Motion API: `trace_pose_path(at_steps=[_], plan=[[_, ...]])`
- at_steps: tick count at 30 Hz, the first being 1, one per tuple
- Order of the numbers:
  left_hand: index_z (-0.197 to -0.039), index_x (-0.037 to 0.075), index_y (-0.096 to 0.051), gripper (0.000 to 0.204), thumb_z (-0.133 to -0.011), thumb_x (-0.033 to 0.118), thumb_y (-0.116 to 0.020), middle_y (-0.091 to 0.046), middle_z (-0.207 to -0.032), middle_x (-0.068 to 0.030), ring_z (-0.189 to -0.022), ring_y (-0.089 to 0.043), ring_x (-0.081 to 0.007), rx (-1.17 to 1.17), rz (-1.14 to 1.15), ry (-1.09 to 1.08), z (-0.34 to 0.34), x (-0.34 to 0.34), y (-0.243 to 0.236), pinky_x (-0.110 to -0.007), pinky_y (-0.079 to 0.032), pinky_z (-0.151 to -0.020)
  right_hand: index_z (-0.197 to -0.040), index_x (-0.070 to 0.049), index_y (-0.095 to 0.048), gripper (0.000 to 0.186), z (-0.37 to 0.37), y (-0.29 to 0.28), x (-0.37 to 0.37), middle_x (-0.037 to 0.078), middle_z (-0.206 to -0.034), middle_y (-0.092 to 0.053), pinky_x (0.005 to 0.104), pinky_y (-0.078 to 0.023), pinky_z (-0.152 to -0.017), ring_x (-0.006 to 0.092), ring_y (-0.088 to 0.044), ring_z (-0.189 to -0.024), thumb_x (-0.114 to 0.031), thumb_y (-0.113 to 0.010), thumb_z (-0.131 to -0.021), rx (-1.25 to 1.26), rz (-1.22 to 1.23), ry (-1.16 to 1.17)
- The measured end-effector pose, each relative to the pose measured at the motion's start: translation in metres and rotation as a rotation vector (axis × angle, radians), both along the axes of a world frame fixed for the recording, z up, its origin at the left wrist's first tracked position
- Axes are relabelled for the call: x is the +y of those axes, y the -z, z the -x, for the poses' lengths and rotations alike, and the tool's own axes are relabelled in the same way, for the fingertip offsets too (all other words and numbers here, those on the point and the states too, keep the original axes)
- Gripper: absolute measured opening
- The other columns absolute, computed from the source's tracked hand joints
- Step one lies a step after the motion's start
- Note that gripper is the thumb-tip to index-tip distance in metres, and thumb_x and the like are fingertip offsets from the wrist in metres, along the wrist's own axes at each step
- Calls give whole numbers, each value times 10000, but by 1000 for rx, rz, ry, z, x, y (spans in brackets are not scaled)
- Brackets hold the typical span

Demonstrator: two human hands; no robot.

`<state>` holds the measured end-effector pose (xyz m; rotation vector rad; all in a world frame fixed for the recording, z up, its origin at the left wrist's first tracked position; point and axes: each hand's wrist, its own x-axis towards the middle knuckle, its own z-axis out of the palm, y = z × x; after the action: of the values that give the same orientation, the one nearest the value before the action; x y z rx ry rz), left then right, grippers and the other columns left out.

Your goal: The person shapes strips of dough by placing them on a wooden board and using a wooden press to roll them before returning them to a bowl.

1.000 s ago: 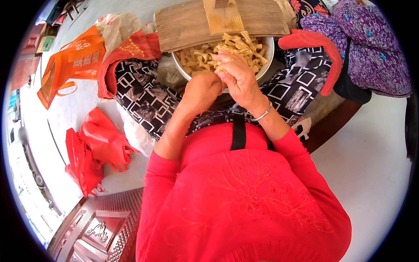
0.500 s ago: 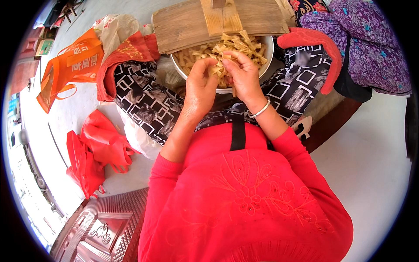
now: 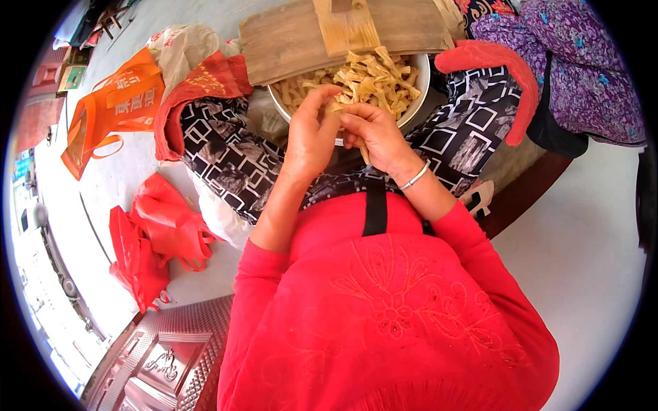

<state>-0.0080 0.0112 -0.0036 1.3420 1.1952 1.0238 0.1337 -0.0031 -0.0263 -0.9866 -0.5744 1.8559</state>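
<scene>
My left hand [image 3: 312, 137] and my right hand [image 3: 378, 139] meet over the near rim of a pale round basin [image 3: 426, 85]. A yellowish-brown strip of food [image 3: 364, 152] hangs below my right fingers, which are closed on it. My left thumb and fingertips pinch at a piece of the same stuff [image 3: 334, 107]; whether both ends belong to one strip is hidden. Behind my hands, the basin holds a pile of knotted yellowish strips [image 3: 373, 79], with more loose strips [image 3: 296, 89] on its left side. A wooden board [image 3: 281, 44] lies across the basin's far part.
Red cloths [image 3: 490, 53] lie over my patterned trouser legs at both sides of the basin. On the left floor are an orange bag [image 3: 120, 99] and red bags [image 3: 161, 226]. Another person's purple flowered clothing [image 3: 582, 75] is close at the right.
Both hands have come slightly nearer to me, the right one more, uncovering more of the pile. The strip under my right fingers now shows longer.
</scene>
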Motion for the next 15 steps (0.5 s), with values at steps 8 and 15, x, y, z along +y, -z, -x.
trace_pose_path(at_steps=[8, 15], plan=[[-1140, 11, -535, 319, -826, -46, -505, -547, -1103, -75, -918, -558, -130, 478, -349, 62, 7, -1, -4, -266, -456, -811, -914, -14, -624, 47, -8, 4, 3, -14, -724, -574, 210, -433, -560, 57, -498, -603, -42, -610, -878, -380, -194, -82], [-1074, 22, -566, 267, -809, -7, -581, -578, -956, -115, -770, -567, -232, 333, -78, 19, 13, 0, 1, -314, -474, -730, -1023, -35, -613, 165, -17, -7, -1, -11, -807, -589, 219, -452, -594, 76, -537, -668, -170, -587, -932, 239, 96, -191]])
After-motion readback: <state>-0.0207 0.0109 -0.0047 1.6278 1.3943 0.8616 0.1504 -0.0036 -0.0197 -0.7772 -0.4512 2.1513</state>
